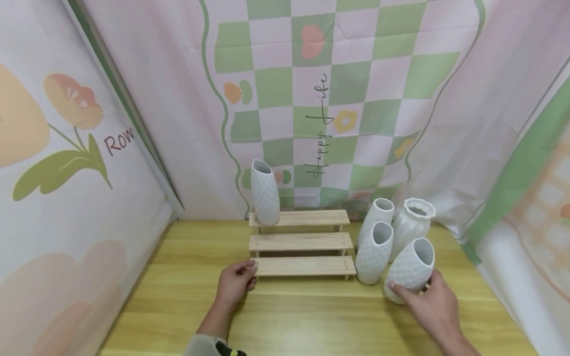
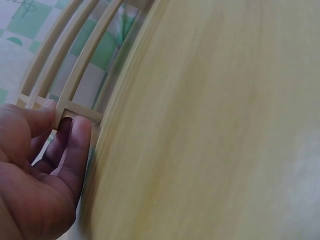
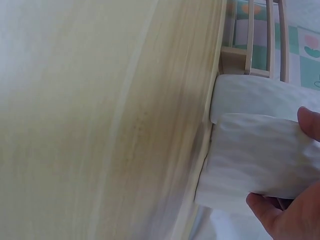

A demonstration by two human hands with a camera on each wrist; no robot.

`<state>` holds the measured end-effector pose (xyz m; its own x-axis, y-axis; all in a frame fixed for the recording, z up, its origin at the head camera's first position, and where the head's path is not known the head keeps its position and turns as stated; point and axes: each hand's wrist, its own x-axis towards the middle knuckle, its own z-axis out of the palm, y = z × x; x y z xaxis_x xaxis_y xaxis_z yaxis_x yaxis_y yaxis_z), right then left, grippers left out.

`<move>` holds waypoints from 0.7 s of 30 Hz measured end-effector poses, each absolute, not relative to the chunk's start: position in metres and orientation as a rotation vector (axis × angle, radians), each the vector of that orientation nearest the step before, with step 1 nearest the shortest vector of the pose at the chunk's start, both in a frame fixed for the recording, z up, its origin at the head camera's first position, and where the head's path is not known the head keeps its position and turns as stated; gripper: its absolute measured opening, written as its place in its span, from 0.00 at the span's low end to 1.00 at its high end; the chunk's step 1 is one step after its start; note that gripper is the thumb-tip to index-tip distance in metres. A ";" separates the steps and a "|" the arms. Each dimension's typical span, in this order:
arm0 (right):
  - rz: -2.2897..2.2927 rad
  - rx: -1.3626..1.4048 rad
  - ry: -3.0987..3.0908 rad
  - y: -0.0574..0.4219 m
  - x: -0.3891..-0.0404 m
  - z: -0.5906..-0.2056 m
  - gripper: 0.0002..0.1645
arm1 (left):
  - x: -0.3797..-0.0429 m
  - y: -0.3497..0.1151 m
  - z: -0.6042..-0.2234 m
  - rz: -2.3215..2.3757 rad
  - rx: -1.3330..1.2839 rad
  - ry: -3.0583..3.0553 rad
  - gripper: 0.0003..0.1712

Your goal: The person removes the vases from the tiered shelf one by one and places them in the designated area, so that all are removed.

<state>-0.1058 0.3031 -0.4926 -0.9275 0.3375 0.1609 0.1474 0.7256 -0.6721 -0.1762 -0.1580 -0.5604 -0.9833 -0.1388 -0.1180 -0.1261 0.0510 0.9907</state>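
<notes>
A three-step wooden rack [image 1: 305,267] stands on the table, with a tall white vase [image 1: 265,195] upright at the left of its top step. My left hand [image 1: 237,283] pinches the left end of the lowest step; in the left wrist view its thumb and fingers lie over and under the board's end [image 2: 62,112]. At the right, my right hand [image 1: 434,306] grips a white dimpled vase [image 1: 407,272], thumb on the near side and fingers round the far side. The held vase leans to the right, its mouth up. In the right wrist view this vase [image 3: 255,155] overlaps others behind it.
Beside the rack's right end stand a textured white vase [image 1: 373,254], a narrow-necked one [image 1: 376,215] behind it, and a vase with a ruffled rim [image 1: 411,225]. A patterned curtain [image 1: 276,89] hangs behind the wooden table [image 1: 311,321], with printed cloth [image 1: 67,222] along the left.
</notes>
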 end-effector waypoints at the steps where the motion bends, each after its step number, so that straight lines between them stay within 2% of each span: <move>1: 1.001 -0.384 -2.661 0.304 -0.107 -0.493 0.60 | -0.176 -0.158 -0.560 -2.137 0.291 -2.273 0.17; 9: 1.007 -0.398 -2.665 0.309 -0.116 -0.492 0.62 | -0.175 -0.156 -0.558 -2.147 0.311 -2.262 0.17; 21: 0.963 -0.346 -2.651 0.315 -0.125 -0.496 0.57 | -0.175 -0.157 -0.558 -2.160 0.309 -2.255 0.18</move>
<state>-0.1248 0.3149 -0.4960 -0.9262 0.3227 0.1952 0.1222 0.7464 -0.6542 -0.1751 -0.1573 -0.5577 -0.9806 -0.1438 -0.1331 -0.1392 0.0329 0.9897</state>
